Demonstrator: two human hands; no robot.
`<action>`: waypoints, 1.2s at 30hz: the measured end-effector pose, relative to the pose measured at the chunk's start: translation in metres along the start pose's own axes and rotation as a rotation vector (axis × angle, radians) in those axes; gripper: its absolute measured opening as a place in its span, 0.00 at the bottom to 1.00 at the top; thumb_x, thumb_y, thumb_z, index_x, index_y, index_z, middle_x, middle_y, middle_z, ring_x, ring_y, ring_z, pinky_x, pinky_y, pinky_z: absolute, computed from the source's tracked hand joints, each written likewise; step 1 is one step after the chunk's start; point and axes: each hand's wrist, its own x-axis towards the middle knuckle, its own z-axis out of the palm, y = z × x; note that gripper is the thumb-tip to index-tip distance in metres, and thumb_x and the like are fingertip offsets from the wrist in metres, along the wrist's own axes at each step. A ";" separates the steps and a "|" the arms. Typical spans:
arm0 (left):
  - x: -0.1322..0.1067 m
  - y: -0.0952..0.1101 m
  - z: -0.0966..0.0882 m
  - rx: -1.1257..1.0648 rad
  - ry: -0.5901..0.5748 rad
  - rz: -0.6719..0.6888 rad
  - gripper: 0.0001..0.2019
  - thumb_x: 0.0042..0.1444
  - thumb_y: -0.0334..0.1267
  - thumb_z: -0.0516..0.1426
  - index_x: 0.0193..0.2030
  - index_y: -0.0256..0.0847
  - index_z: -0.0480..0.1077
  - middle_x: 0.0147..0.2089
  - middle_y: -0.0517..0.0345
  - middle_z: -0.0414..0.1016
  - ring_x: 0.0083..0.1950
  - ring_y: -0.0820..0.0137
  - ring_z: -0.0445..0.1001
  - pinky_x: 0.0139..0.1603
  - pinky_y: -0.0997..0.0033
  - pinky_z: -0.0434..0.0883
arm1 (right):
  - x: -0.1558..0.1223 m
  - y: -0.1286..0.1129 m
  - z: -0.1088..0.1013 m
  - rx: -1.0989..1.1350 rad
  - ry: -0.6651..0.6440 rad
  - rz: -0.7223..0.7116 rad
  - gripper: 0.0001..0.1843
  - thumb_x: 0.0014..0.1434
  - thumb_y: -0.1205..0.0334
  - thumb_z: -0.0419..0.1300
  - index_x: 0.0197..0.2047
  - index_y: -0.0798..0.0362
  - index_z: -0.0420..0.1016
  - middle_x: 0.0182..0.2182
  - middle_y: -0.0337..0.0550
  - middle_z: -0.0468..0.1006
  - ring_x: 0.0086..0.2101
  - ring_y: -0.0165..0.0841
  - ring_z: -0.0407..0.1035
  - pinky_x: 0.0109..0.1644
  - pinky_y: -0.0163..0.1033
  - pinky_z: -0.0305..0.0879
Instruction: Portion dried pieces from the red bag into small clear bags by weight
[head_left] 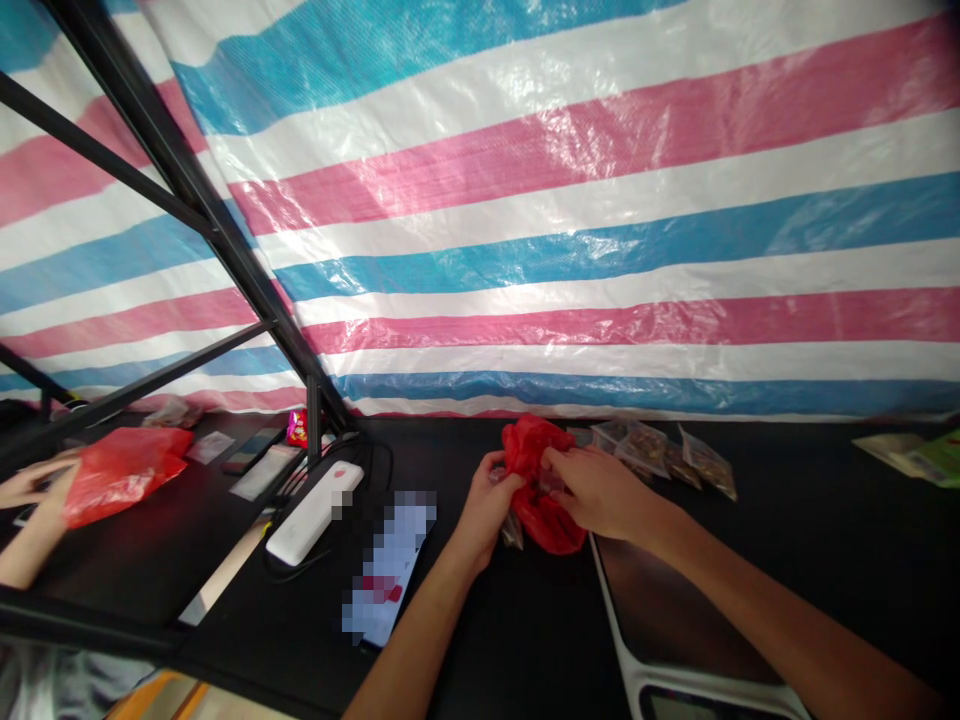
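A crumpled red plastic bag (559,530) is bunched up between my two hands over the black table. My left hand (487,505) closes on its left side, fingers curled. Below those fingers a bit of a small clear packet (512,530) shows; whether the hand grips it too I cannot tell. From the right, my right hand (592,490) pinches the bag's middle with bent fingers. Just behind that hand lie several clear zip bags of dried brown pieces (645,445). Under my right forearm is a flat scale (675,600) with a dark plate and light frame.
Left of my arms lie a phone (394,570), its screen blurred out, and a white power strip (315,512) with black cable. Black metal bars (225,230) divide the table. Beyond them another person's hands (37,500) are at a red bag (127,470). A green packet (937,455) lies far right.
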 end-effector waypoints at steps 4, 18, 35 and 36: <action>0.001 -0.001 0.000 -0.003 -0.003 0.011 0.23 0.43 0.32 0.66 0.49 0.39 0.72 0.33 0.58 0.79 0.29 0.71 0.75 0.32 0.74 0.70 | -0.001 0.000 -0.001 -0.007 0.002 0.009 0.07 0.65 0.67 0.57 0.46 0.53 0.72 0.42 0.52 0.85 0.45 0.47 0.80 0.46 0.44 0.63; 0.000 0.002 0.000 -0.046 -0.040 0.010 0.21 0.41 0.31 0.68 0.45 0.39 0.74 0.33 0.57 0.81 0.31 0.70 0.78 0.34 0.74 0.72 | 0.002 -0.006 -0.002 -0.034 0.008 0.119 0.11 0.67 0.59 0.57 0.50 0.54 0.74 0.42 0.54 0.86 0.43 0.49 0.81 0.43 0.45 0.64; 0.000 0.001 -0.002 -0.063 0.044 0.034 0.18 0.45 0.34 0.69 0.43 0.41 0.72 0.32 0.59 0.78 0.31 0.71 0.77 0.33 0.75 0.71 | -0.006 -0.005 -0.011 -0.021 -0.084 0.042 0.08 0.58 0.67 0.59 0.43 0.52 0.73 0.38 0.51 0.86 0.42 0.48 0.81 0.40 0.42 0.63; 0.001 0.001 -0.002 -0.056 0.050 0.042 0.18 0.45 0.34 0.69 0.43 0.41 0.72 0.32 0.59 0.78 0.31 0.71 0.77 0.32 0.75 0.71 | -0.006 -0.005 -0.010 -0.019 -0.093 0.024 0.09 0.57 0.68 0.60 0.43 0.52 0.73 0.39 0.51 0.86 0.42 0.49 0.81 0.41 0.43 0.64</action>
